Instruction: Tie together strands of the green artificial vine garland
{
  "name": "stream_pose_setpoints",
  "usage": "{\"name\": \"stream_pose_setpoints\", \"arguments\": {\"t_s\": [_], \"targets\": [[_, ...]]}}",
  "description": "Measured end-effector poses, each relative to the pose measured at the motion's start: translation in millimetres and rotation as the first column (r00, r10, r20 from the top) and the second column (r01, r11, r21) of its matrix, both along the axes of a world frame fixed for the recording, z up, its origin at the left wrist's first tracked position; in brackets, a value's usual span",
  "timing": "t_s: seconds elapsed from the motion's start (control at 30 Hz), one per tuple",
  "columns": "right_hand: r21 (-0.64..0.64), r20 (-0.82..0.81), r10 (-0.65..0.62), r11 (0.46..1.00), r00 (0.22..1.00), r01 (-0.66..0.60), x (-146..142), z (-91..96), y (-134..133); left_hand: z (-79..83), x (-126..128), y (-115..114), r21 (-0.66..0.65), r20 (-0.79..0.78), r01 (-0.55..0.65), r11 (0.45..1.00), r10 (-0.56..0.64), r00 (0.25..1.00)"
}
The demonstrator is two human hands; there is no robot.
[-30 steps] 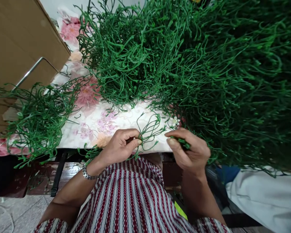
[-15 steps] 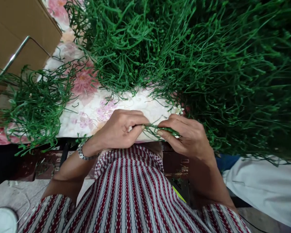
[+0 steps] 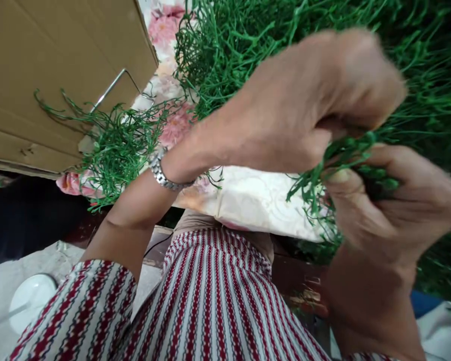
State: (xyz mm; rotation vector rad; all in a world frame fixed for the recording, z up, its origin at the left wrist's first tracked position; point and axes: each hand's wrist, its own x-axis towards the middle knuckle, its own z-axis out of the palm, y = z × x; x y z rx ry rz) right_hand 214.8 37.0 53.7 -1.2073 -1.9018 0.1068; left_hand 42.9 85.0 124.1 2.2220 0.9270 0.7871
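Grip of right hand (image 3: 394,215): pinching green stems (image 3: 346,153) between thumb and forefinger, near right end of floral cloth (image 3: 263,195). Left hand (image 3: 319,100): extended across to right, fingers curled, close to stems; blurred, cannot tell whether pinching.

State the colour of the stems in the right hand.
The stems are green, best seen in the head view.

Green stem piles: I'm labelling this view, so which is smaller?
The left pile, beside the cardboard; the other pile spreads wider across the view's upper right.
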Motion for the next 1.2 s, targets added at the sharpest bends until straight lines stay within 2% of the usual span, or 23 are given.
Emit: {"name": "stream_pose_setpoints", "arguments": {"t_s": [0.03,0.07,0.13,0.2,0.27,0.4,0.47,0.53,0.63,0.73,0.8,0.9,1.0,1.2], "targets": [[-0.023,0.04,0.04,0.999,0.998,-0.039,2,-3.0,-1,-9.2,-2,-2,0.093,-0.07,0.064,0.994,-0.058,0.996],[-0.047,0.076,0.083,0.996,0.994,-0.079,5,-6.2,-3,-20.4,-5,-7,0.165,-0.08,0.047,0.985,-0.034,0.996],[-0.085,0.139,0.176,0.983,0.974,-0.165,9,-12.3,-8,-45.6,-13,-22,0.14,-0.029,0.012,0.99,-0.008,1.0],[-0.119,0.216,0.269,0.961,0.939,-0.248,12,-18.1,-13,-69.4,-19,-41,0.017,0.015,0.005,1.0,-0.005,1.0],[-0.146,0.307,0.319,0.947,0.896,-0.287,12,-23.7,-19,-88.1,-22,-60,-0.142,0.078,-0.06,0.988,0.071,0.994],[-0.169,0.402,0.326,0.945,0.856,-0.28,11,-36.4,-29,-110.4,-20,-85,-0.405,0.167,-0.132,0.905,0.215,0.962],[-0.176,0.402,0.325,0.945,0.856,-0.276,10,-43.3,-34,-117.0,-18,-91,-0.48,0.22,-0.113,0.87,0.244,0.944],[-0.184,0.392,0.323,0.945,0.861,-0.27,11,-48.9,-39,-121.7,-16,-93,-0.503,0.266,-0.082,0.861,0.244,0.933],[-0.198,0.324,0.321,0.943,0.89,-0.268,15,-51.2,-45,-125.9,-14,-94,-0.448,0.285,-0.089,0.889,0.237,0.929],[-0.136,0.161,0.274,0.958,0.948,-0.253,19,-45.9,-49,-127.5,-13,-95,-0.396,0.265,-0.116,0.911,0.235,0.935],[-0.092,0.083,0.264,0.962,0.961,-0.257,20,-42.2,-50,-127.6,-12,-96,-0.379,0.231,-0.126,0.917,0.226,0.946],[-0.174,0.1,0.377,0.918,0.921,-0.357,14,-43.5,-47,-127.3,-12,-100,-0.356,0.187,-0.103,0.929,0.179,0.966],[-0.266,0.105,0.474,0.861,0.874,-0.434,7,-51.4,-44,-127.7,-11,-103,-0.337,0.214,-0.087,0.937,0.167,0.962],[-0.25,0.051,0.471,0.859,0.88,-0.446,4,-57.9,-46,-130.8,-10,-106,-0.358,0.186,-0.099,0.929,0.175,0.967]]}}
